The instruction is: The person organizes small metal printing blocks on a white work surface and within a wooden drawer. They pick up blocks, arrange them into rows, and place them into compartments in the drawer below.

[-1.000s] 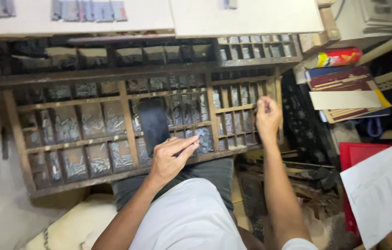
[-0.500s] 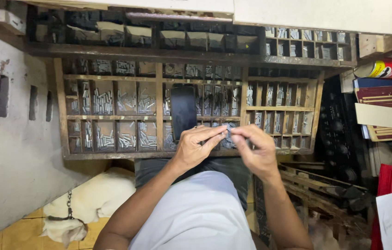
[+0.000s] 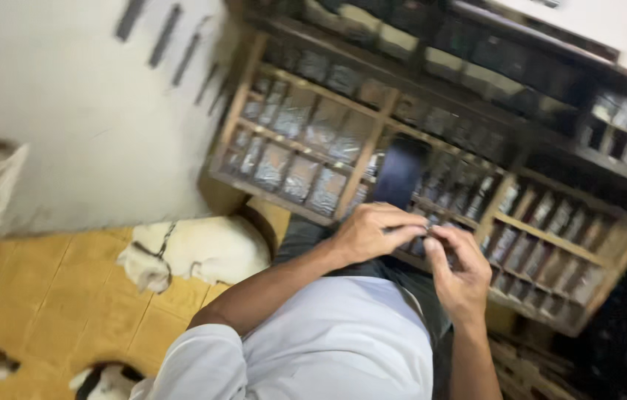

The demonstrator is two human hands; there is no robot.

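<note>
We see both hands meet in front of the chest, just above the lap. Left hand is curled, fingers bent down onto something small held between the two hands — motion blur hides what it is, so we can't name it. Right hand comes up from below, its fingers pinched together and touching the left fingertips. Whether either hand has a firm hold on an object, we can't tell.

Just beyond the fingers sits a slanted wooden compartment tray, its many small cells filled with dull grey metal pieces. A dark flat strip stands against the tray directly above the left fingers. A second dark rack of cells lies farther back.

Below and left of the left forearm — a white dog with a chain collar lying on the yellow tiled floor. Grey wall behind it.
</note>
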